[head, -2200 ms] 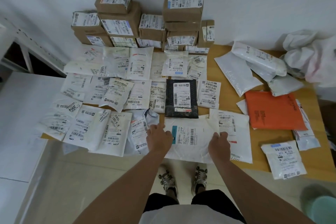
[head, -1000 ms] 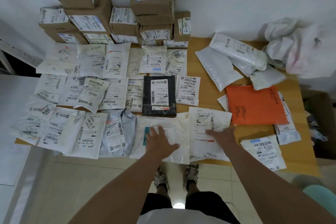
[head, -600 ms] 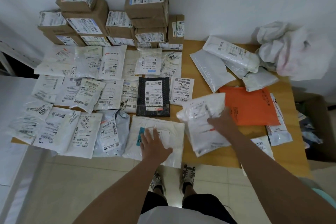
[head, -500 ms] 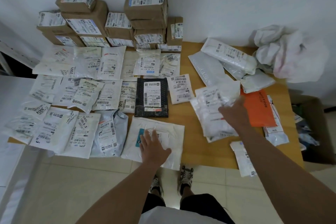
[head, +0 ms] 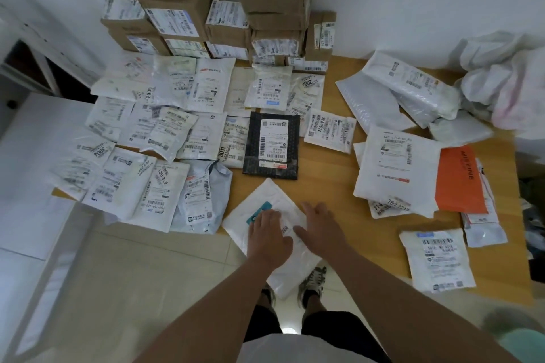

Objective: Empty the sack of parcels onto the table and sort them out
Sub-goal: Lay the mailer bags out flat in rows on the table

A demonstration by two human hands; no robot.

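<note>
A white mailer bag (head: 267, 200) with a teal label lies turned at an angle on the near edge of the wooden table (head: 324, 186), partly hanging over it. My left hand (head: 268, 237) and my right hand (head: 320, 227) both rest flat on it, fingers straight. A larger white mailer (head: 395, 168) lies to the right, on top of the orange envelope (head: 460, 183) and other bags. Rows of white labelled bags (head: 165, 138) cover the table's left half, with a black parcel (head: 272, 146) among them. The crumpled white sack (head: 507, 79) sits at the far right.
Cardboard boxes (head: 224, 9) are stacked against the wall at the back. More white bags (head: 410, 91) lie at the back right and one (head: 436, 259) at the near right corner. Bare wood shows between my hands and the right pile. My shoes stand on the tiled floor below.
My right hand carried the larger white mailer right, dropped it on the orange envelope, then came back beside my left hand. The teal-label bag has turned under my hands.
</note>
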